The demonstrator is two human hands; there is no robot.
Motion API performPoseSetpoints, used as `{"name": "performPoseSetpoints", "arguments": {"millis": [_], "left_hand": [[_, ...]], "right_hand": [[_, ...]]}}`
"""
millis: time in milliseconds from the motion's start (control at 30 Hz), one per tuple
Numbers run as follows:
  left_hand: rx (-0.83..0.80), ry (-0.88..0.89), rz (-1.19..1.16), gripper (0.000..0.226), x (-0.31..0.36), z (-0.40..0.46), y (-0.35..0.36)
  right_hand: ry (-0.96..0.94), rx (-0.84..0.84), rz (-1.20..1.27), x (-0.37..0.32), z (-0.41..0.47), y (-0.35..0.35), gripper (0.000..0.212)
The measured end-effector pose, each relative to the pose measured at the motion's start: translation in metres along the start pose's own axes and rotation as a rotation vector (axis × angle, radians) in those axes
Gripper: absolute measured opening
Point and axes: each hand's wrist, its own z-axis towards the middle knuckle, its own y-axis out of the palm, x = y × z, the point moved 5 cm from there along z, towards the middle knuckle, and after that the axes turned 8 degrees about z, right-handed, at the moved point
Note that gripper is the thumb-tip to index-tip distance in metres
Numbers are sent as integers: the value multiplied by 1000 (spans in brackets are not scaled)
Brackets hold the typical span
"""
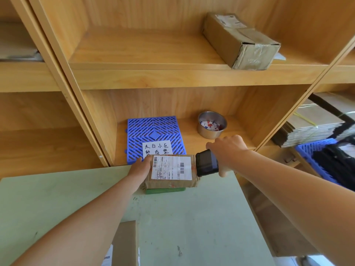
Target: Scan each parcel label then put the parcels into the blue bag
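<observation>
- Head view: I see my left hand (pixel 139 167) gripping the brown parcel (pixel 170 172), white label (pixel 171 167) up.
- My right hand (pixel 227 149) clamps the black scanner (pixel 207 165) beside it.

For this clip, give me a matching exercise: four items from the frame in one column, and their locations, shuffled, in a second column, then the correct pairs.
Items
1. labelled parcel
2. handheld scanner
3. metal bowl
4. taped cardboard box

Locations
A. on the upper shelf, at its right end
B. gripped in the right hand
C. on the lower shelf, right of the blue grid mat
D. on the green table, held by the left hand

Pairs: 1-D, 2-B, 3-C, 4-A
</observation>
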Motion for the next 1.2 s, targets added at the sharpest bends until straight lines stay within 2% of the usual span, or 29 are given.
{"name": "performPoseSetpoints", "arguments": {"millis": [300,467,633,700,767,833,900,967,1033,1200], "left_hand": [[-14,22,-34,63,-4,1,-3],[-72,28,-52,67,-9,3,-2],[-84,-9,-16,86,-61,94,29],[-95,-35,-21,85,-66,96,31],[-114,-68,-40,77,-38,38,15],[-156,-86,-92,54,-11,-14,6],[-163,-105,-155,31,-6,-31,4],[-144,-101,-191,26,-7,-36,5],[-107,-92,-203,28,-10,-39,2],[16,-104,-260,30,-23,-47,-30]], "right_hand": [[3,-41,-51,-13,-3,-10,78],[40,-60,-46,-11,-4,-9,68],[111,-28,10,-6,2,2,68],[151,15,218,-7,10,14,73],[237,31,605,-12,20,33,75],[314,27,995,-24,33,56,76],[374,33,1327,-44,46,78,82],[440,52,1602,-61,54,98,80],[454,91,1751,-72,59,108,75],[403,183,1932,-91,62,89,72]]}}
